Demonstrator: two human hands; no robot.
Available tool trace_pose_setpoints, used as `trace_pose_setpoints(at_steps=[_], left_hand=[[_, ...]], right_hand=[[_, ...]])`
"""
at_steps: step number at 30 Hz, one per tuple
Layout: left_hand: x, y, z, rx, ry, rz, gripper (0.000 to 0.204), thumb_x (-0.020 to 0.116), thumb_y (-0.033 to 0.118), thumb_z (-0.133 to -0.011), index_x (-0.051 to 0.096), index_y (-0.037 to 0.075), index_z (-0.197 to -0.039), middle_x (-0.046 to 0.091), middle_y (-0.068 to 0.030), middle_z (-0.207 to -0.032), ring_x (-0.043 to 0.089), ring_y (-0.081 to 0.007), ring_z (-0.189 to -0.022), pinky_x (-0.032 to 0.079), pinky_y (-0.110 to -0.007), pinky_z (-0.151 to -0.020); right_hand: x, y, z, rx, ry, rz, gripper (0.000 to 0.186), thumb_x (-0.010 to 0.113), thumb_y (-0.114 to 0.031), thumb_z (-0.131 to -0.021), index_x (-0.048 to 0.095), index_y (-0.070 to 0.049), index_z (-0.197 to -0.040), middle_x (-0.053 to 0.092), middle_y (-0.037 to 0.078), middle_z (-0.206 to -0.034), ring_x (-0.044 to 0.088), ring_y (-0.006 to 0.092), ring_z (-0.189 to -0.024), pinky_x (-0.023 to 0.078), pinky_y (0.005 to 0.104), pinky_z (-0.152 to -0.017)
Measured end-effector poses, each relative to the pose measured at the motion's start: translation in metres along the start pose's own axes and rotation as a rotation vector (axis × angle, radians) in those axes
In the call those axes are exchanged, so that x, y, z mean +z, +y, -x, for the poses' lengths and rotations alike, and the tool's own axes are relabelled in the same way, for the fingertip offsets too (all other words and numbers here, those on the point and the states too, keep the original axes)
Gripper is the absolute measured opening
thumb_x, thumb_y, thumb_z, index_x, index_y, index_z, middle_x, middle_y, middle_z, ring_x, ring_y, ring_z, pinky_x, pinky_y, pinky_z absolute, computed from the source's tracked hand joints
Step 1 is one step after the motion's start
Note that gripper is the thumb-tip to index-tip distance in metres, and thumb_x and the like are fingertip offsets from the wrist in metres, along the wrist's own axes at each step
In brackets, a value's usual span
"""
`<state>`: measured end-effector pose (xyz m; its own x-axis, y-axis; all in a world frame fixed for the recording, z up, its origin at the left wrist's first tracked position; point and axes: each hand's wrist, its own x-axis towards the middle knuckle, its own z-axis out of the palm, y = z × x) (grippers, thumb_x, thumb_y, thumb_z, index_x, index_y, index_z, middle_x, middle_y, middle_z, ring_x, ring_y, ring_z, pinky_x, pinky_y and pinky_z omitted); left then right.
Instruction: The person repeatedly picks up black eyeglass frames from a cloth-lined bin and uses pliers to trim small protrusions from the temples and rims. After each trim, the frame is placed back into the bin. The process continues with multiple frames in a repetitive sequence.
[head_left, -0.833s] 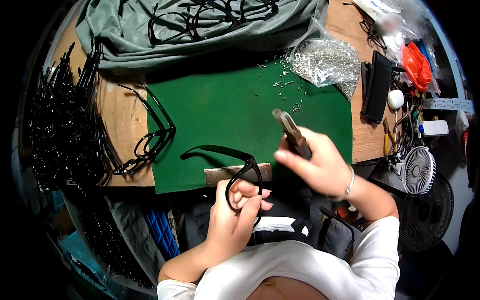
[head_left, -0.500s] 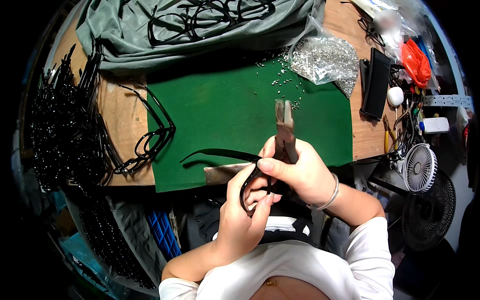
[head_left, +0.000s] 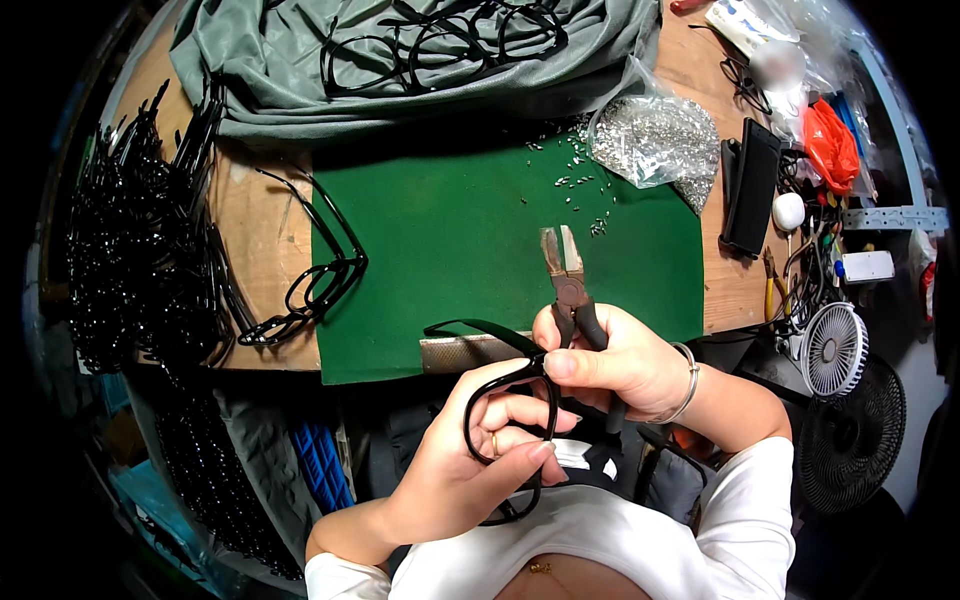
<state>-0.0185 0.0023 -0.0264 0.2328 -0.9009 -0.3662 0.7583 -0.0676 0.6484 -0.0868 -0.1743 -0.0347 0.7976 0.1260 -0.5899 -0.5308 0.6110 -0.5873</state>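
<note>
My left hand [head_left: 435, 492] is closed round a black glasses frame [head_left: 553, 408], fingers passing through and behind one rim. One temple [head_left: 490, 328] of the frame points away to the left above the green mat [head_left: 430, 235]. In my right hand [head_left: 645, 372] is a pair of pliers [head_left: 570, 290] with dark handles, jaws upward and apart. The right thumb presses against the frame's corner where the temple meets the rim. Small silvery metal pieces [head_left: 573, 182] lie scattered on the mat beyond the pliers, beside a clear bag [head_left: 655, 140] full of them.
Another black frame [head_left: 320, 285] lies over the mat's left edge, beside a large heap of glossy black frames [head_left: 140, 250]. More frames [head_left: 450, 50] rest on grey cloth [head_left: 270, 90]. At the right are a black phone-like slab [head_left: 752, 188], yellow-handled pliers [head_left: 770, 285] and a white fan [head_left: 834, 350].
The pliers' jaws have opened and moved lower in view. The glasses frame has turned, so its rims show more and the temple looks shorter. Both hands are slightly lower.
</note>
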Motion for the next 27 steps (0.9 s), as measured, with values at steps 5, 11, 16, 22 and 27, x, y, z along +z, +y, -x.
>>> trace_pose_setpoints(at_steps=[5, 11, 16, 22, 27], left_hand=[[-0.003, 0.005, 0.008, -0.028, -0.002, 0.052, 0.054, 0.044, -0.011, -0.081, 0.022, 0.005, -0.127, 0.051, -0.0177, -0.107, 0.059, -0.0172, -0.079, 0.047, -0.026, -0.07], [-0.01, 0.009, 0.012, -0.095, -0.015, 0.026, 0.046, 0.045, -0.012, -0.079, 0.031, 0.0, -0.122, 0.053, -0.0171, -0.103, 0.059, -0.0182, -0.078, 0.047, -0.025, -0.069], [-0.011, 0.008, 0.013, -0.073, -0.017, 0.037, 0.045, 0.045, -0.012, -0.079, 0.033, -0.002, -0.12, 0.054, -0.0172, -0.102, 0.059, -0.0189, -0.079, 0.047, -0.026, -0.07], [-0.015, 0.004, 0.016, 0.02, -0.029, 0.056, 0.044, 0.046, -0.01, -0.08, 0.032, -0.002, -0.121, 0.053, -0.0192, -0.104, 0.059, -0.0196, -0.081, 0.048, -0.027, -0.071], [-0.005, -0.001, 0.006, -0.037, -0.044, 0.061, 0.043, 0.046, -0.006, -0.082, 0.031, -0.002, -0.122, 0.052, -0.0185, -0.106, 0.059, -0.0181, -0.08, 0.046, -0.026, -0.07]], right_hand=[[-0.002, -0.002, 0.007, -0.167, -0.005, 0.246, 0.021, 0.06, -0.024, -0.081, 0.051, -0.005, -0.08, 0.051, -0.001, -0.068, 0.043, 0.0046, -0.059, 0.036, 0.0191, -0.053], [-0.005, -0.026, 0.033, 0.107, -0.191, 0.932, 0.04, 0.048, -0.037, -0.085, 0.053, 0.002, -0.091, 0.055, 0.012, -0.068, 0.055, 0.0206, -0.064, 0.043, 0.0312, -0.06], [-0.008, -0.027, 0.028, 0.085, -0.268, 0.913, 0.044, 0.048, -0.038, -0.085, 0.051, 0.005, -0.093, 0.054, 0.013, -0.065, 0.054, 0.0207, -0.06, 0.043, 0.0316, -0.056], [-0.009, -0.027, 0.025, -0.262, -0.141, 0.955, 0.035, 0.053, -0.032, -0.084, 0.052, 0.002, -0.09, 0.054, 0.013, -0.066, 0.053, 0.0191, -0.062, 0.042, 0.0307, -0.057], [0.009, -0.018, 0.012, -0.366, 0.034, 0.464, 0.015, 0.057, -0.015, -0.082, 0.05, -0.002, -0.086, 0.05, -0.002, -0.071, 0.044, 0.0052, -0.064, 0.039, 0.0217, -0.059]])
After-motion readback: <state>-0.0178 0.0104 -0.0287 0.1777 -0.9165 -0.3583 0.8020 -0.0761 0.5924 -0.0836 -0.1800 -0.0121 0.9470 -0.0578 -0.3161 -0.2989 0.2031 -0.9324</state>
